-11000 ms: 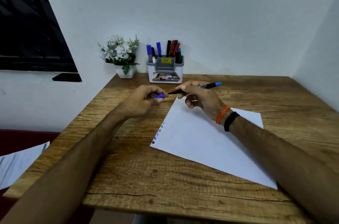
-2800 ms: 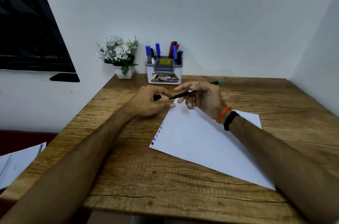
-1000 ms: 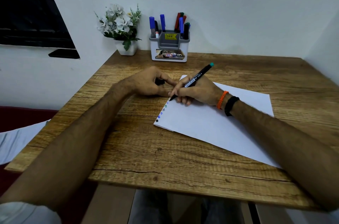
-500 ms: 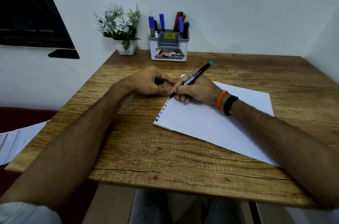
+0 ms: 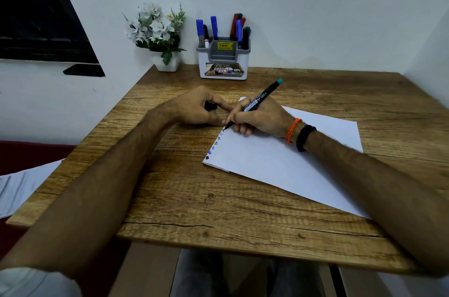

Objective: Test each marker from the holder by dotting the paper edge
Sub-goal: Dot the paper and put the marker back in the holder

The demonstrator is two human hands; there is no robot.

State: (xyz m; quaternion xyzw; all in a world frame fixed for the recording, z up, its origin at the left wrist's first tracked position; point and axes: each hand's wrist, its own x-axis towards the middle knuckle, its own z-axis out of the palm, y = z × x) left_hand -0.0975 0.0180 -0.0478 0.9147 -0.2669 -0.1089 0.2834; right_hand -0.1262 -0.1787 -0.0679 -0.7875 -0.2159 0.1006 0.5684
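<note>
Right hand (image 5: 260, 118) pinches the slim black teal-ended marker (image 5: 254, 103) in a writing grip, tip at the white paper sheet's (image 5: 279, 158) left edge, extending the dot row. Left hand (image 5: 194, 109) fingers curl round the black cap (image 5: 210, 107), likely kept ready for recapping. Grey-white holder (image 5: 223, 63) stands at the wooden desk's (image 5: 194, 199) rear.

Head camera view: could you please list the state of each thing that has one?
Black marker with teal end: uncapped, tip at the paper's edge.
Black cap: off, held in left hand.
Right hand: grips the marker.
White paper sheet: flat, dotted along its left edge.
Grey-and-white marker holder: upright, holding capped markers.
</note>
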